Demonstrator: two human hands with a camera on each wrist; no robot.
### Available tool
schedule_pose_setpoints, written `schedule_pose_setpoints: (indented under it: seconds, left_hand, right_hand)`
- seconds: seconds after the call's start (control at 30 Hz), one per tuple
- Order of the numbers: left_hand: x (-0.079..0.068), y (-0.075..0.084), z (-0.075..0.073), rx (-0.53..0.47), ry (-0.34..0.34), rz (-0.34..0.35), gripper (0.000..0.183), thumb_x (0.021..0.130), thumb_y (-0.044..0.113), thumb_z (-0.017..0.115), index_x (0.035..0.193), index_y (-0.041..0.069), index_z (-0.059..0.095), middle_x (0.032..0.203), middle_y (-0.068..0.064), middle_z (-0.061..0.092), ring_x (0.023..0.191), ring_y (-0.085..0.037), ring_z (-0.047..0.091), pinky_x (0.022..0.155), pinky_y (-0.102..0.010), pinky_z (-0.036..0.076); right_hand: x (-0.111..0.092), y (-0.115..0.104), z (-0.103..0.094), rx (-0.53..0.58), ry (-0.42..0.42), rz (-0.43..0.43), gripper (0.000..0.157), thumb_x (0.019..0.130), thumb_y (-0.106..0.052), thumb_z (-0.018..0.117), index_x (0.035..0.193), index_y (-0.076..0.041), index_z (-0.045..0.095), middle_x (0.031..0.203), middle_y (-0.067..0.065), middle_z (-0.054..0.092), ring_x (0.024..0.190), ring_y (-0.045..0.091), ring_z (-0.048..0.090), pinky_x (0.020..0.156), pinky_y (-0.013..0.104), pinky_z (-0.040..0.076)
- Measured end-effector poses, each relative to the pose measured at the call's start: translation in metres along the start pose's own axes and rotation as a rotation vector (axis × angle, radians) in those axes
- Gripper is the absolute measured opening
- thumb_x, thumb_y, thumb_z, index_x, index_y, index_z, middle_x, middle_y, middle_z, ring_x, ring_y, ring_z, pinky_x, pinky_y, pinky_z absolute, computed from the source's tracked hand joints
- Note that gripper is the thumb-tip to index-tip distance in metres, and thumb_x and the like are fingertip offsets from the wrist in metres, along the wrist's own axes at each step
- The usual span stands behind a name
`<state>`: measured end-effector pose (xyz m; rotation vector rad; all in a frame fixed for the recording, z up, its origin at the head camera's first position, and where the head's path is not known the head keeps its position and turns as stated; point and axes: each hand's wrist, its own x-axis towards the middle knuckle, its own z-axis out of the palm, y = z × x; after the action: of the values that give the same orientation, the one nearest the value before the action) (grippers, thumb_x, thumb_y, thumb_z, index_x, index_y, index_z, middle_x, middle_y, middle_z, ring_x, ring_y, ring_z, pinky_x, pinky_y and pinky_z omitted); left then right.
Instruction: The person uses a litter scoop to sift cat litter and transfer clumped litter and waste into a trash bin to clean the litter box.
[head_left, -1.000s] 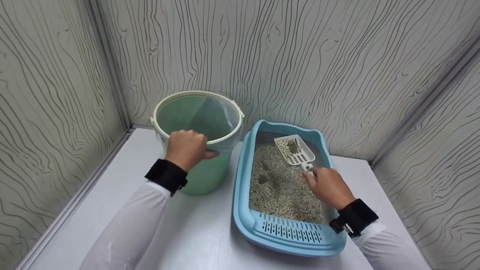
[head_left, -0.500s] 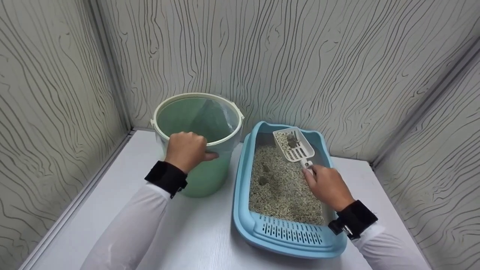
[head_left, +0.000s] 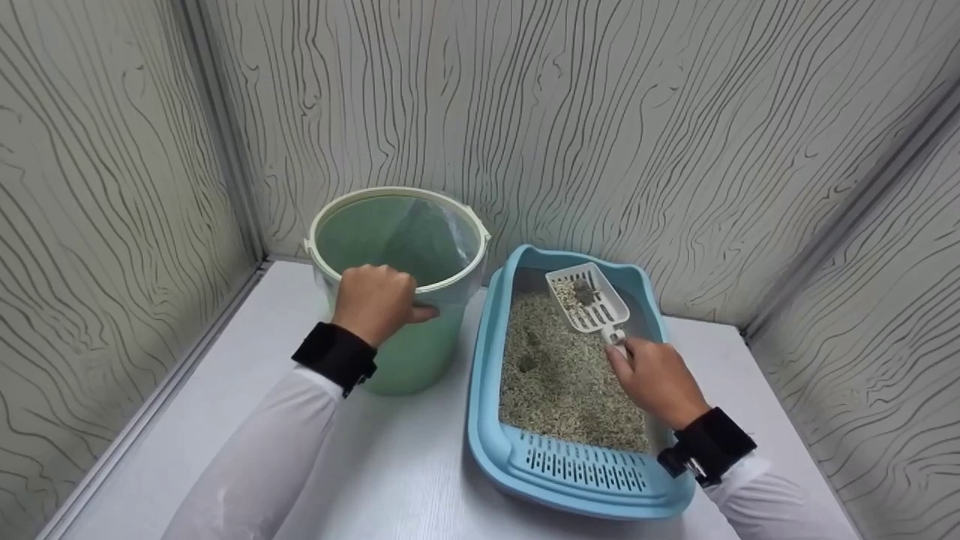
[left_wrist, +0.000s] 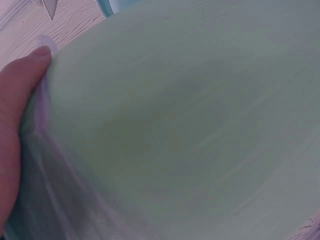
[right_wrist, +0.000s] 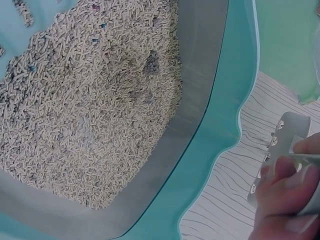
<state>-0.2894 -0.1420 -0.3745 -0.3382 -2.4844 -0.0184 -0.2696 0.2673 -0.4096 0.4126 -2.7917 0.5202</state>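
Note:
My left hand (head_left: 377, 304) grips the near rim of a green trash bin (head_left: 412, 367), which has a cream ring and a clear plastic liner. The left wrist view shows the thumb (left_wrist: 27, 75) over the rim, the other fingers hidden. In my right hand (head_left: 661, 379) is the handle of a white slotted litter scoop (head_left: 613, 306), held over the blue litter box (head_left: 487, 450). A dark clump (head_left: 585, 292) and some loose pellets lie in the scoop. Pellet litter (head_left: 570, 397) fills the box, with a small dark clump (head_left: 528, 364) on it.
Bin and box stand side by side on a white table (head_left: 397, 480). Wood-grain panels (head_left: 465, 112) close in the back and both sides. At its near end the box has a slotted blue step (head_left: 585, 465).
The scoop has risen slightly and come back down over the box. Fewer pellets lie in it now and more slots show. My left hand stays on the bin's rim.

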Motion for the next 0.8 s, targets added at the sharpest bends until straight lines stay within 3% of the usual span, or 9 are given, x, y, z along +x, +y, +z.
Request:
schedule_pose_setpoints:
  seconds: [0.4, 0.6, 0.7, 0.8]
  left_hand:
    - [0.0, 0.0, 0.001, 0.011, 0.061, 0.022, 0.084, 0.065, 0.074, 0.085, 0.051, 0.021, 0.022, 0.057, 0.005, 0.016, 0.055, -0.017, 0.02, 0.043, -0.035, 0.017]
    - [0.001, -0.001, 0.0, 0.017, 0.035, 0.012, 0.082, 0.066, 0.074, 0.085, 0.05, 0.02, 0.025, 0.055, 0.005, 0.018, 0.054, -0.017, 0.022, 0.043, -0.036, 0.019]
    - [0.0, -0.001, 0.0, 0.016, 0.021, 0.013, 0.081, 0.067, 0.075, 0.084, 0.05, 0.02, 0.026, 0.055, 0.005, 0.02, 0.053, -0.017, 0.024, 0.043, -0.036, 0.02]
    - [0.0, 0.0, 0.0, 0.01, 0.016, 0.012, 0.081, 0.067, 0.075, 0.084, 0.05, 0.02, 0.027, 0.054, 0.005, 0.02, 0.052, -0.017, 0.025, 0.043, -0.037, 0.022]
  right_hand:
    - [-0.011, 0.005, -0.003, -0.097, 0.015, -0.022, 0.034, 0.102, -0.024, 0.067, 0.072, -0.013, 0.057, 0.059, -0.002, 0.049, 0.049, 0.013, 0.045, 0.05, 0.031, 0.038]
    - [-0.019, 0.008, -0.005, -0.172, 0.07, -0.091, 0.031, 0.1, -0.022, 0.07, 0.074, -0.009, 0.059, 0.057, 0.001, 0.049, 0.048, 0.015, 0.045, 0.047, 0.033, 0.039]
    - [-0.021, 0.009, -0.006, -0.151, 0.058, -0.089, 0.031, 0.1, -0.022, 0.07, 0.074, -0.01, 0.058, 0.057, 0.0, 0.048, 0.048, 0.013, 0.045, 0.047, 0.032, 0.039]
    - [-0.022, 0.009, -0.009, -0.065, -0.019, -0.049, 0.032, 0.102, -0.022, 0.067, 0.073, -0.014, 0.057, 0.059, -0.004, 0.046, 0.05, 0.009, 0.043, 0.049, 0.027, 0.036]
